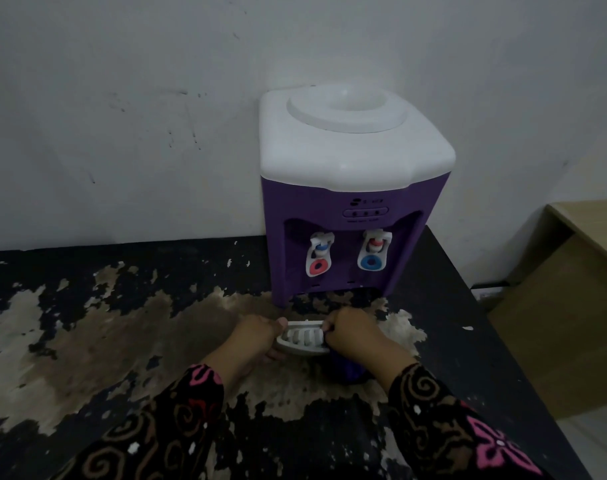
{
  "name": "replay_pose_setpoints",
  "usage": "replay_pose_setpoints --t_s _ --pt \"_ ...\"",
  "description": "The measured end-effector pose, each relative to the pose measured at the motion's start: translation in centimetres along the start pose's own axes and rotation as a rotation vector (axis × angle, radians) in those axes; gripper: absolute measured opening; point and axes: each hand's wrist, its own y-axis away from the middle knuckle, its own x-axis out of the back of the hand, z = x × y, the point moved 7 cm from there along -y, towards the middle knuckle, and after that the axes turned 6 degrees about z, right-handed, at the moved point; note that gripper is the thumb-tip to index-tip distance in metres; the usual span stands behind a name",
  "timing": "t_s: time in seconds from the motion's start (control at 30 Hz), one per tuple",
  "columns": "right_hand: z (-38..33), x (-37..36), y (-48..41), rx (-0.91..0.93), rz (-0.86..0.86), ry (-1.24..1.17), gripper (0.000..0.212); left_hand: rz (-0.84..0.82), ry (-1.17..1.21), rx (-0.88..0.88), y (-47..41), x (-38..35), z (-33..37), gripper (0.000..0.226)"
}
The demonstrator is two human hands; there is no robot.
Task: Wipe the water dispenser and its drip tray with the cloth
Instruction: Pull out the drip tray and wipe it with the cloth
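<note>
The water dispenser [350, 209] stands at about 1 o'clock from the middle of the view, at the back of the surface [87, 306] and against the white wall [122, 98]. It has a purple body and a white top with a round collar that carries no bottle. Two white taps sit in the front recess. The left tap [318, 258] has a red ring and the right tap [373, 252] a blue one.

The white drip tray [302, 339] is out of the dispenser. It is held near the dispenser's foot, at about 6 o'clock from it, with its slotted grille facing up and towards the camera.

The left hand [257, 336] grips the tray's 9 o'clock end, fingers curled beneath it and the thumb on the top edge. The right hand [357, 337] is curled round the 3 o'clock end, knuckles up.

A dark blue bundle [347, 370] shows just under the right hand, at its 6 o'clock. I cannot tell whether this is the cloth, nor whether the hand holds it.

Both forearms come in from 6 o'clock, wearing the left sleeve [163, 427] and the right sleeve [451, 427], both dark with brown swirls and pink flowers.

The surface is black, and its coating has peeled into pale and brown patches, mostly around the hands and out towards 9 o'clock. A light wooden desk [572, 306] stands beside the surface at 3 o'clock.
</note>
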Motion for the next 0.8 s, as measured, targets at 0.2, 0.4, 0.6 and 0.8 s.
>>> replay_pose_setpoints --t_s 0.2,0.4,0.6,0.8 --pt "-0.7 -0.3 0.9 0.077 0.073 0.127 0.028 0.019 0.015 0.024 -0.1 0.0 -0.1 0.037" --pt "-2.5 -0.8 1.5 0.213 0.161 0.033 0.032 0.035 0.033 0.019 -0.6 0.1 0.2 0.031" --pt "0.4 -0.1 1.3 0.073 0.163 0.012 0.028 0.017 -0.001 0.039 -0.6 -0.1 0.4 0.029" --pt "-2.1 -0.8 2.1 0.178 0.288 -0.117 0.02 0.038 -0.06 0.047 -0.6 0.0 0.9 0.033"
